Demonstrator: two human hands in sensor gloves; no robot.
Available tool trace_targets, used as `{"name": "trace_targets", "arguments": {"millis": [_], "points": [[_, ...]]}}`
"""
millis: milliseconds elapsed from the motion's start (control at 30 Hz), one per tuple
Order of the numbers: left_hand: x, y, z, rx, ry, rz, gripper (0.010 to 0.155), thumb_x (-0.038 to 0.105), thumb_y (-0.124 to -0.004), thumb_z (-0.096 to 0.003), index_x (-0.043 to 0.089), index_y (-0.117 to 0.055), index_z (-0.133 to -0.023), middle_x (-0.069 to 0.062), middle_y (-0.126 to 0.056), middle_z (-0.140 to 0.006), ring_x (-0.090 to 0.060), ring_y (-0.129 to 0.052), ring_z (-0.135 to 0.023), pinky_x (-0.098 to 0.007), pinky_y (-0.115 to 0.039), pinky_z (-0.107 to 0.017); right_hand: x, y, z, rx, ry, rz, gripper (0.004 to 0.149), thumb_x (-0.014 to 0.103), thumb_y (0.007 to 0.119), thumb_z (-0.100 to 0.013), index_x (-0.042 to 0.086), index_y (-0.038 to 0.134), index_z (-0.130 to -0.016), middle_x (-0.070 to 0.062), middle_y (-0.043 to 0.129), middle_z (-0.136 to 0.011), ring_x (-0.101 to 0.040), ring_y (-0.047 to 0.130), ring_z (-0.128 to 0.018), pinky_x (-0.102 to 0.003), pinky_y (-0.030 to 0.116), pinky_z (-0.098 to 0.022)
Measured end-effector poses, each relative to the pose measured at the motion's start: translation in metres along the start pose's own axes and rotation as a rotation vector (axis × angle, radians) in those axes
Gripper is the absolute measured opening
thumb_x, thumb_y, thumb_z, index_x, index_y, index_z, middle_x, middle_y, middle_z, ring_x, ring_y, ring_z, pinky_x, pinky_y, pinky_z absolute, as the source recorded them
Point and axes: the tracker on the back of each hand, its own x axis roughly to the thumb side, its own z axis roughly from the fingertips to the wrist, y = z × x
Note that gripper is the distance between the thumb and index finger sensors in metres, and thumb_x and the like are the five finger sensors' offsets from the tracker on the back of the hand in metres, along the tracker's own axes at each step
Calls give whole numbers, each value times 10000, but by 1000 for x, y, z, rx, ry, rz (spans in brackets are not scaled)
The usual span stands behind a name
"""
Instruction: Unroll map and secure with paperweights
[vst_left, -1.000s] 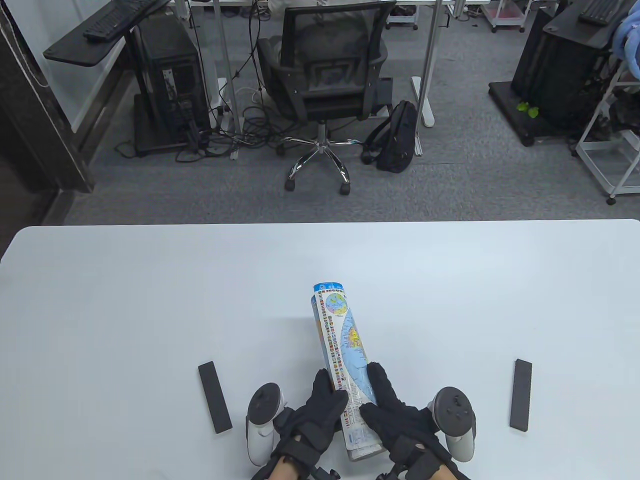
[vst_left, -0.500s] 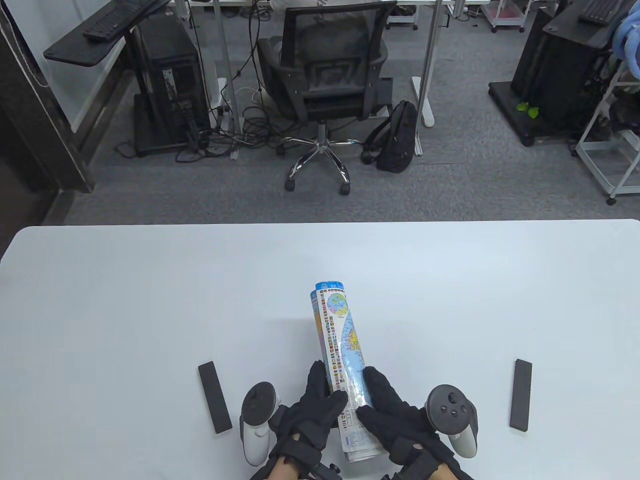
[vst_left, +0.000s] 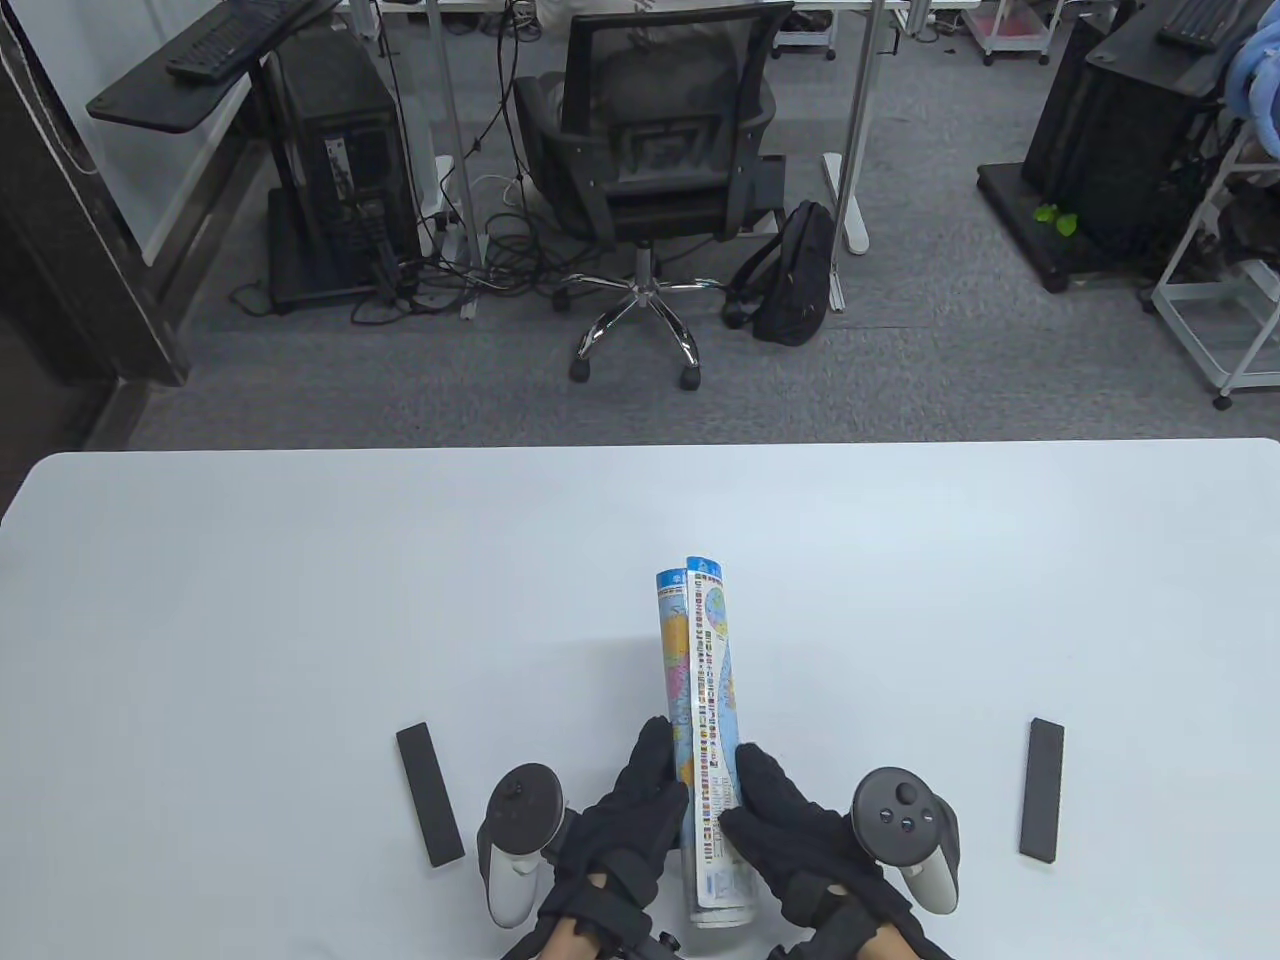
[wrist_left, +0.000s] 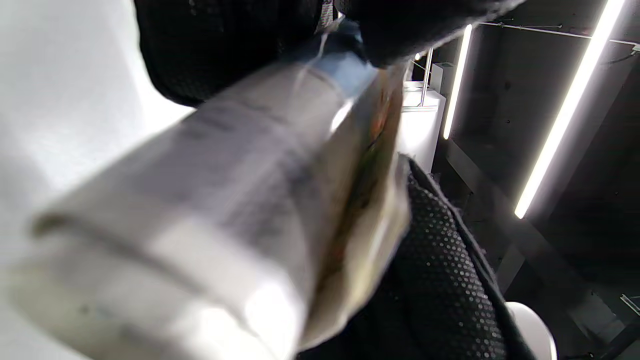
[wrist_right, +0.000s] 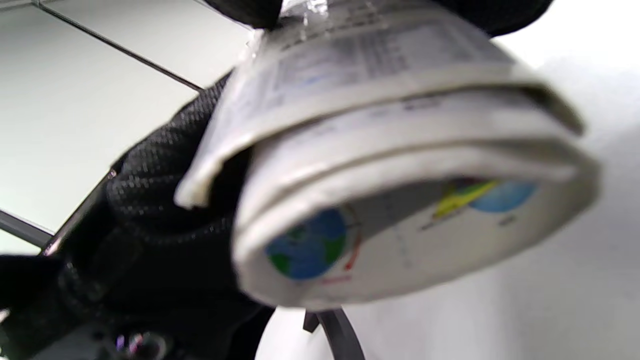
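Note:
A rolled map (vst_left: 702, 690) lies lengthwise on the white table (vst_left: 300, 600), pointing away from me. My left hand (vst_left: 630, 810) presses against the roll's near left side and my right hand (vst_left: 790, 820) grips its near right side. The loose edge with the flag strip runs along the top of the roll. The left wrist view shows the roll (wrist_left: 225, 210) blurred and close, with a gloved hand behind it. The right wrist view looks into the roll's open near end (wrist_right: 400, 210). Two black bar paperweights lie flat, one to the left (vst_left: 429, 794) and one to the right (vst_left: 1042, 789).
The table's far edge (vst_left: 640, 447) runs across the middle of the view. Beyond it stand an office chair (vst_left: 650, 150), a black backpack (vst_left: 795, 270), a computer tower (vst_left: 345, 170) and desks on grey carpet.
Both hands turned the roll, so the flag strip moved from its left side to the top. The roll's far end swung a little to the right and it now lies straighter.

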Motion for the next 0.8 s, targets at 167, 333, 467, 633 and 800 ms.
{"name": "trace_targets", "arguments": {"millis": [167,333,467,633,800], "points": [[-1,-3,-2,-32,-7,-44,662,332,-651,-577,278,-244,-1096,-182,-371,-1100,-374,-672,-922,-473,-734,-624,-3,-4,0,3,1,-49,631,212,664,-562,-147,373,-991,-487,358,-972,-651,579,-792,-668,629,-508],[-3,-8,-3,-48,20,-73,739,356,-688,-570,246,-163,-1078,-204,-302,-1102,-403,-619,-940,-496,-705,-639,-4,-1,0,16,6,-55,637,223,662,-565,-154,372,-990,-494,352,-967,-661,574,-787,-673,627,-504],[-1,-8,-4,-20,7,-109,774,338,-714,-560,206,-145,-1068,-231,-313,-1087,-406,-645,-921,-484,-737,-620,-5,-2,0,16,11,-68,633,228,655,-570,-152,375,-992,-491,347,-970,-665,564,-789,-676,619,-506],[12,-2,-5,52,-24,-170,758,270,-737,-535,179,-209,-1070,-247,-423,-1064,-373,-749,-868,-446,-815,-565,-2,-9,1,-13,7,-97,621,250,622,-587,-145,375,-998,-484,349,-978,-660,564,-794,-675,615,-506],[20,1,-1,114,3,-260,746,263,-745,-526,204,-245,-1077,-278,-473,-1046,-388,-794,-831,-442,-847,-522,2,-21,4,-112,-30,-80,634,280,566,-608,-96,265,-1020,-438,201,-1007,-690,387,-828,-714,487,-534]]}}
